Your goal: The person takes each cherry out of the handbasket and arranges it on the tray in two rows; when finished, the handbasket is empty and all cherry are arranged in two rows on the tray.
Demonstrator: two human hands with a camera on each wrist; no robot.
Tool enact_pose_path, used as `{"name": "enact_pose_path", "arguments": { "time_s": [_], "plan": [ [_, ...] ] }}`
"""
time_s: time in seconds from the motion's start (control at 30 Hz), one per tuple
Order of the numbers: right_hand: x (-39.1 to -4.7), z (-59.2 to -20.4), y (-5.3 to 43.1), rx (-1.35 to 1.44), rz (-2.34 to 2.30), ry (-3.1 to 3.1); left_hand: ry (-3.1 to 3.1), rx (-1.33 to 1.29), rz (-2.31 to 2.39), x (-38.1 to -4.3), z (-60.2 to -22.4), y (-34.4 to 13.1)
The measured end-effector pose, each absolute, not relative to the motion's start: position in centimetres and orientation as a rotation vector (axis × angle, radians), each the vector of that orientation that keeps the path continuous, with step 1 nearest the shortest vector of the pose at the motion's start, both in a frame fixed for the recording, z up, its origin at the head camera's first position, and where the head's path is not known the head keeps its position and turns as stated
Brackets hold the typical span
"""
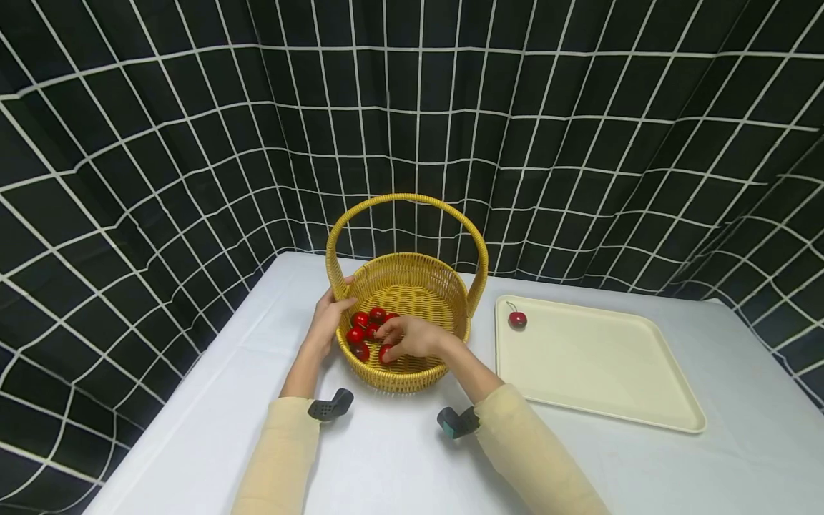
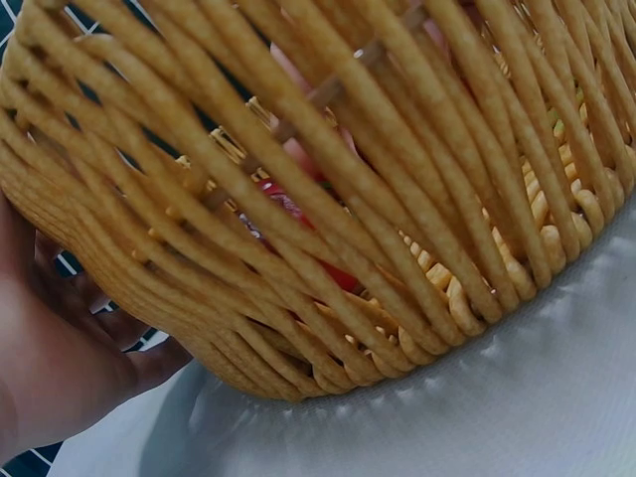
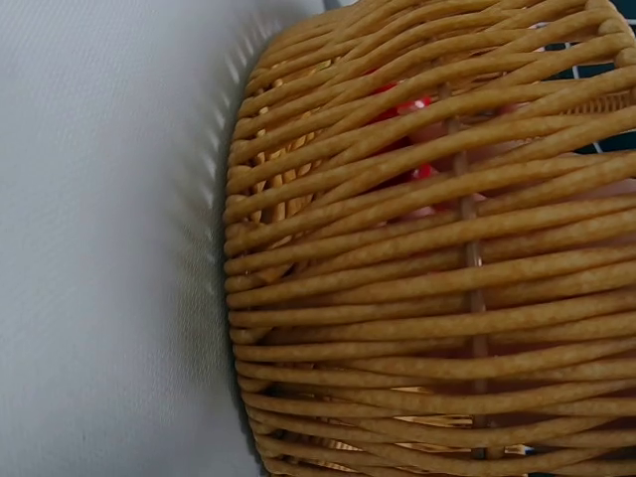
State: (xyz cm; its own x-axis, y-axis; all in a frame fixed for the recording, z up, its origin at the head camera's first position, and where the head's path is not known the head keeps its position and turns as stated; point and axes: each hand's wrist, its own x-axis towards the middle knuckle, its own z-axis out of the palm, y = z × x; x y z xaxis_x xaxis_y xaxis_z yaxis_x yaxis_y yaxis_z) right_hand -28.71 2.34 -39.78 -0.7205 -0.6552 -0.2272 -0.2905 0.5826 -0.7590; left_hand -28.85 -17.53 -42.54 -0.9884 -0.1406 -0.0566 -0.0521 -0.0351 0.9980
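A yellow wicker basket [image 1: 400, 383] with a tall arched handle stands on the table, several red cherries [image 1: 356, 335] lying in its left half. My left hand [image 1: 328, 315] grips the basket's left rim beside the foot of the handle, thumb over the edge; the left wrist view shows this hand [image 2: 75, 348] against the woven side. Inside the basket, my right hand [image 1: 417, 337] reaches down with bent fingers and pinches a cherry [image 1: 385, 353] near the front wall. From the right wrist, the weave [image 3: 397, 298] hides most of that hand, with red showing through the gaps.
To the right of the basket lies a cream rectangular tray [image 1: 592, 357], with one stemmed cherry [image 1: 518, 320] at its far left corner. A white cloth [image 1: 386, 458] covers the table. Black curtains with a white grid [image 1: 438, 129] hang behind and at the sides.
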Motion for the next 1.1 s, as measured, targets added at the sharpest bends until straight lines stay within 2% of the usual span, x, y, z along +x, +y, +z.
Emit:
{"name": "enact_pose_path", "arguments": {
  "time_s": [0.47, 0.77, 1.1],
  "plan": [
    [-28.6, -39.2, 2.8, -0.941, -0.984, 2.391, -2.147, 0.212, -2.216, -28.8, -42.4, -17.4],
    [-28.3, -37.7, 4.5, -0.791, -1.182, 2.437, -2.145, 0.224, -2.201, -28.8, -42.3, -17.3],
    [-27.8, -37.3, 5.9, -0.766, -1.334, 2.400, -2.145, 0.239, -2.210, -28.8, -42.3, -17.5]
  ]
}}
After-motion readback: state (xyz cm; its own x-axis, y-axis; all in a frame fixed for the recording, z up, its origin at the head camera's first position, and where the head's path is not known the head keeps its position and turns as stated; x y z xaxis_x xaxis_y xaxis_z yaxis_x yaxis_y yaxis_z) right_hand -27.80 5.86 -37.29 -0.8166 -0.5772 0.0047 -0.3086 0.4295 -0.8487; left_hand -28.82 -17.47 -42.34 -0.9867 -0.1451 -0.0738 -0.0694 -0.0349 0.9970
